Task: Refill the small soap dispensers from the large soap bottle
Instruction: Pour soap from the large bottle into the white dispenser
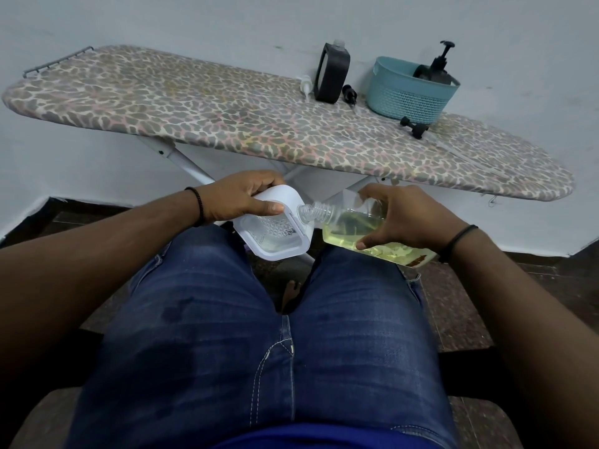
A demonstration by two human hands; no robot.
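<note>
Here the clear soap bottle [363, 233] lies tipped nearly flat over the person's lap, its threaded, capless neck touching the rim of a white square container [275, 228] held just beside it. The bottle looks about half full of pale yellow liquid, so it should feel moderately heavy, with weight that shifts toward the neck as it tilts. Its walls are probably thin plastic that gives under a squeeze, and any soap film would make it slippery; a hold round the body, clear of the neck, seems safest. The right hand [405, 215] grips it that way, fingers curled over the top and thumb beneath. The left hand [240, 197] holds the white container by its upper wall, thumb on the rim; this piece looks light and stiff, with a little liquid pooled at its bottom.

Farther off, the ironing board [194, 102] carries a dark rectangular bottle [332, 72], a white pump head [306, 85], loose black pump parts [350, 94] and a teal basket [408, 92] holding a black pump dispenser [439, 64].
</note>
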